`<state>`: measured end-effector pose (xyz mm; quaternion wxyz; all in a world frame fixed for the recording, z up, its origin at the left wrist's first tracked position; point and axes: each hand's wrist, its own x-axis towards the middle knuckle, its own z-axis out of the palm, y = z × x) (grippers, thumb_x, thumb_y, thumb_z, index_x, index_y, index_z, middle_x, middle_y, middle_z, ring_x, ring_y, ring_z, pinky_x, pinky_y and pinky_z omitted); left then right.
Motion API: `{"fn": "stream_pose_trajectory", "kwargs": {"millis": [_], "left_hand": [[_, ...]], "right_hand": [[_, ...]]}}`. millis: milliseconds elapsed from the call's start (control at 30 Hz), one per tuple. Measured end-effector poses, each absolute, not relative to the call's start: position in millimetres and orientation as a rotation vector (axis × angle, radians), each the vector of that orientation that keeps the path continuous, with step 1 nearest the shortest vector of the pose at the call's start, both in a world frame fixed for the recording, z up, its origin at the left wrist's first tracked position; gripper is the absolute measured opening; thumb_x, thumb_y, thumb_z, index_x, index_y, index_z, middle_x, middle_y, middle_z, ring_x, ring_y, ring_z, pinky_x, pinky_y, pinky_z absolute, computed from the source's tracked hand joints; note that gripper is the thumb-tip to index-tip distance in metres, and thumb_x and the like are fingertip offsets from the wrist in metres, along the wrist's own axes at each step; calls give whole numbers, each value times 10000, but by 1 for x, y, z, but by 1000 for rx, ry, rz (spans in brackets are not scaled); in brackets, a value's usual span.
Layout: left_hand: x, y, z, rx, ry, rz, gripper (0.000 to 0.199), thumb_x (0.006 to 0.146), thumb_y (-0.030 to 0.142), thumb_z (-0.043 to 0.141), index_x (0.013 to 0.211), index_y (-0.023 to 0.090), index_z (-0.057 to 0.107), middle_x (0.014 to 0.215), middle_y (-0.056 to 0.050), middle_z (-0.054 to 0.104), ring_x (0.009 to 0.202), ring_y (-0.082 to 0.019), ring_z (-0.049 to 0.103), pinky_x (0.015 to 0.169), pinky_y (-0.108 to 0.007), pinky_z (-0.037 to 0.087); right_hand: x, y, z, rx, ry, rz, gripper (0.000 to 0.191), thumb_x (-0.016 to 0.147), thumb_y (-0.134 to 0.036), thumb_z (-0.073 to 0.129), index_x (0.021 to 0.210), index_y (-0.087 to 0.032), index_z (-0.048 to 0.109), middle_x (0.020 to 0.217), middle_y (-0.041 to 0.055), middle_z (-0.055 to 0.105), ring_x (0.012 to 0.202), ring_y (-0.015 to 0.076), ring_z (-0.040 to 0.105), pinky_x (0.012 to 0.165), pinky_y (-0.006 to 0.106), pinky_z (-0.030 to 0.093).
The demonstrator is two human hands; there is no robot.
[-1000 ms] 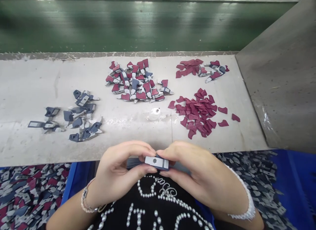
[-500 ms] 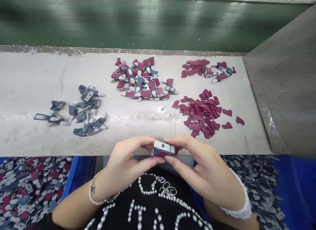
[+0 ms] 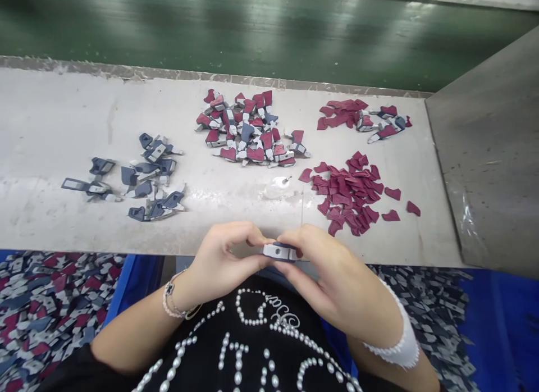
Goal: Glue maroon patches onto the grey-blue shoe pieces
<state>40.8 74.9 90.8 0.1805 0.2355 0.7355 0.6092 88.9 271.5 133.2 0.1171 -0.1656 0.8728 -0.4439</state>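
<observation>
My left hand [image 3: 229, 263] and my right hand [image 3: 322, 268] pinch a small grey and dark blue part [image 3: 278, 251] between them, at the table's front edge. Its grey side, with a small hole, faces up. Fingers of both hands are closed on its two ends. Beyond my right hand lies a pile of flat maroon pieces [image 3: 347, 192]. A heap of assembled grey, blue and maroon parts [image 3: 246, 128] sits at the middle back. Blue and grey parts without maroon [image 3: 154, 176] lie loosely at the left.
The pale table [image 3: 227, 204] ends at a green wall [image 3: 252, 38] behind and a metal panel [image 3: 492, 150] at right. More maroon pieces [image 3: 343, 112] lie at the back right. Below the edge are blue bins with mixed parts [image 3: 54, 308] and grey-blue parts [image 3: 442, 319].
The held part has been tilted, so its maroon side no longer shows. Both hands still grip it. The camera view has shifted and turned slightly.
</observation>
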Motion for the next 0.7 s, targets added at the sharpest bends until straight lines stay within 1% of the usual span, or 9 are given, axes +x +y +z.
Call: {"fn": "stream_pose_trajectory", "kwargs": {"millis": [67,167,233,333,433,500,600,700], "left_hand": [[41,76,88,611,2042,1707,161,797,156,761,713,178,625,693,2,682,637,-126,622,609,-255,515],[44,76,85,512,1978,1698,183,781,201,781,707,175,616,687,5,656,650,-128,597,614,-255,512],[44,75,86,441,1921,1680,174,777,230,793,740,170,634,720,-7,673,683,-136,616,644,-261,534],[44,73,88,349,1783,1674,165,767,244,812,834,170,680,766,-19,713,718,-145,667,688,-269,581],[43,72,90,248,1654,1758,202,788,248,801,959,184,714,853,-42,766,774,-165,731,749,-297,634],[43,72,91,194,1605,1814,234,797,248,797,1011,190,723,928,-61,788,837,-186,761,801,-322,652],[45,72,92,176,1580,1844,283,774,231,820,1040,189,732,990,-74,801,900,-216,778,852,-349,658],[48,71,94,194,1678,1845,256,788,221,806,1033,188,738,973,-75,809,865,-221,787,816,-334,669]], "right_hand": [[87,267,131,-501,2606,-1219,54,992,-168,540,1016,-172,588,908,37,671,822,196,576,707,332,467],[86,265,128,-562,2636,-1149,118,1009,-174,508,951,-153,608,847,49,667,781,204,551,666,334,438],[86,267,127,-542,2613,-1167,115,1008,-180,515,970,-151,620,841,46,666,782,202,561,671,331,439],[84,273,127,-423,2516,-1263,117,1013,-238,520,1030,-175,617,867,34,669,785,188,600,688,320,458],[83,277,126,-265,2362,-1442,166,1049,-308,452,1061,-203,579,882,21,683,786,169,640,692,299,480],[83,277,125,-184,2293,-1526,184,1063,-330,420,1063,-211,560,856,11,682,787,165,652,696,292,490],[83,274,123,-110,2257,-1591,190,1066,-347,415,1043,-220,554,814,-1,662,754,158,643,683,282,502],[86,272,121,-121,2271,-1628,155,1052,-341,451,1081,-223,548,844,6,660,755,161,640,677,282,520]]}}
